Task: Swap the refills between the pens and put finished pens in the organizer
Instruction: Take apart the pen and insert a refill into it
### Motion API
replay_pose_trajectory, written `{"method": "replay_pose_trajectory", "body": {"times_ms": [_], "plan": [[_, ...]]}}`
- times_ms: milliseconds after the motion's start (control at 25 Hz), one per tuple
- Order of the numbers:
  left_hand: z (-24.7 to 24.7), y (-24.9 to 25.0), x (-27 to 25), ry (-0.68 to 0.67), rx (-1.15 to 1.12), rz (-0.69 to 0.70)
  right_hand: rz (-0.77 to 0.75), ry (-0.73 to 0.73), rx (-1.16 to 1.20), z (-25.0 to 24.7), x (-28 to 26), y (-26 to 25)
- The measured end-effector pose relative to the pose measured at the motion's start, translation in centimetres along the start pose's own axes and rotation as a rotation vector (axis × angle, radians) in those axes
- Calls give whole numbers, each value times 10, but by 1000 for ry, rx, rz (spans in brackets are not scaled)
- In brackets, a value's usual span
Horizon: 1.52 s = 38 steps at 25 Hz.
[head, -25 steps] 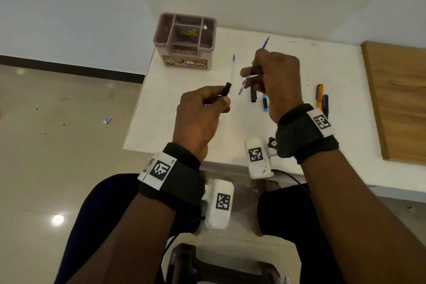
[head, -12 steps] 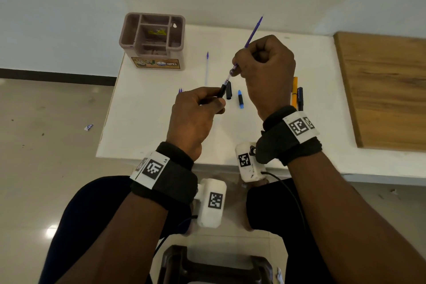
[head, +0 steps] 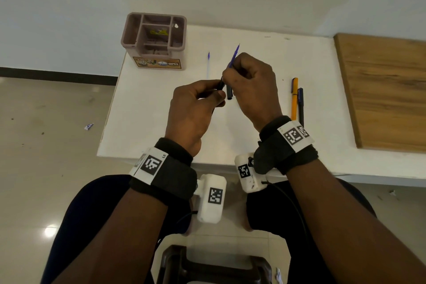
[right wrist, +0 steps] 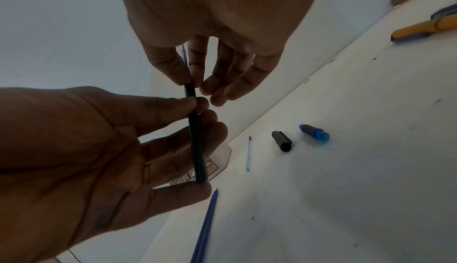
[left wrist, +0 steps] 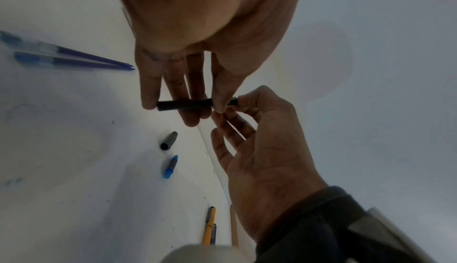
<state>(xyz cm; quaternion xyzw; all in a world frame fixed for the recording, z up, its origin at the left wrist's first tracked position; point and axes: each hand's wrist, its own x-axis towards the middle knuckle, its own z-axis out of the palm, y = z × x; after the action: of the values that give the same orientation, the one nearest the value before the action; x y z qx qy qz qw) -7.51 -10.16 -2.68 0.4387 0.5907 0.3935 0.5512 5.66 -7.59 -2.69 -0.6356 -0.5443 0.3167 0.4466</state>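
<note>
My left hand (head: 216,93) grips a black pen barrel (left wrist: 185,104) across its fingers, above the white table (head: 161,122). My right hand (head: 227,74) pinches a purple refill (head: 236,53) right at the barrel's mouth. Most of the refill is inside the barrel, and its free end sticks up past my knuckles. In the right wrist view the barrel (right wrist: 196,140) runs down from my right fingertips (right wrist: 190,79) into my left palm. The brown organizer (head: 154,39) stands at the table's far left corner.
On the table lie a black cap (left wrist: 168,140), a blue cap (left wrist: 170,166), a loose refill (head: 208,64), two long blue pen pieces (left wrist: 69,59), and an orange pen (head: 294,99) beside a dark blue pen (head: 300,104). A wooden board (head: 380,90) covers the right side.
My hands have come together. The refill's lower end reached the barrel's mouth and has slid well in, so less of it shows above my right hand.
</note>
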Motion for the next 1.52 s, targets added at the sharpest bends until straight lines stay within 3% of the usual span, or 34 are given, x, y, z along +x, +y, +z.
{"method": "replay_pose_trajectory", "body": {"times_ms": [760, 880, 1000, 1120, 1320, 1520], "plan": [[-7, -3, 3, 6, -33, 2, -33, -82, 19, -3, 0, 5], [-5, -3, 6, 11, -19, -32, 87, -66, 61, -9, 2, 4], [-4, -7, 9, 19, 2, -79, 255, 56, 122, -27, 15, 15], [-3, -12, 12, 0, 31, -96, 247, 62, -162, -39, 25, 39], [3, -15, 14, -35, 67, -93, 199, -198, -641, -18, 23, 61], [5, -16, 14, -51, 86, -86, 198, -233, -778, -4, 21, 60]]}}
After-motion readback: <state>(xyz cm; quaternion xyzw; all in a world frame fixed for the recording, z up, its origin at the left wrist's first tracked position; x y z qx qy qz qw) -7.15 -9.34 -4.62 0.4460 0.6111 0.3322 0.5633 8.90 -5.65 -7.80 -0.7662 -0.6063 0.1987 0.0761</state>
